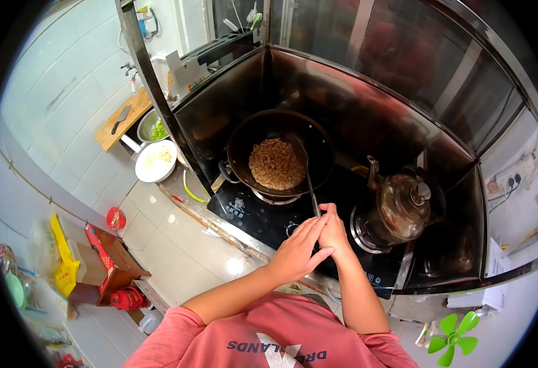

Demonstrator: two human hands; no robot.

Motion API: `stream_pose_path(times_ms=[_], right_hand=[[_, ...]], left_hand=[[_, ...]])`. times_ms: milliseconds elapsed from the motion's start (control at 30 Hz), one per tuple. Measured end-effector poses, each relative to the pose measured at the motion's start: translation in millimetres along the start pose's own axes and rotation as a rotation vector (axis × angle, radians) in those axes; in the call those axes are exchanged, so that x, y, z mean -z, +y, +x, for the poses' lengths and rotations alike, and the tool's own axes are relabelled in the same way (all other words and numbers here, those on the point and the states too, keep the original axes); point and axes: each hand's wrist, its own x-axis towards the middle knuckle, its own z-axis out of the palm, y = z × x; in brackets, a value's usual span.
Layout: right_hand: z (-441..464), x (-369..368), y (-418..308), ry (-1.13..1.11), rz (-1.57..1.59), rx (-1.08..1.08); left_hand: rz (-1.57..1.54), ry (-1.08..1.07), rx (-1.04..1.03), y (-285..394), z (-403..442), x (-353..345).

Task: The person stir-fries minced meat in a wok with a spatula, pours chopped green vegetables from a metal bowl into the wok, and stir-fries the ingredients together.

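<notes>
Right-hand fingers (pixel 328 210) are curled round a utensil (pixel 311 189), overlaid by the outstretched left hand (pixel 302 245). Browned food (pixel 272 164) is held in a wok (pixel 242 136) near the stove's (pixel 261 214) left edge.

A pale, large-tiled wall (pixel 48 122) rises at left beside a glossy cream tiled floor (pixel 180 248) with bright reflections (pixel 235 265) and a boxy brown wooden cabinet (pixel 123 275), while dark metal-framed glass panes (pixel 434 55) span the upper right.
</notes>
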Motion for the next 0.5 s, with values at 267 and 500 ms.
stream_pose_path(times_ms=[267, 500], right_hand=[[-1, 1, 3, -0.035, 0.044, 0.091], [-6, 21, -22, -0.018, -0.113, 0.036]], left_hand=[[0.015, 0.026, -0.005, 5, 0, 2], [-0.108, 0.023, 0.054, 6, -1, 5]])
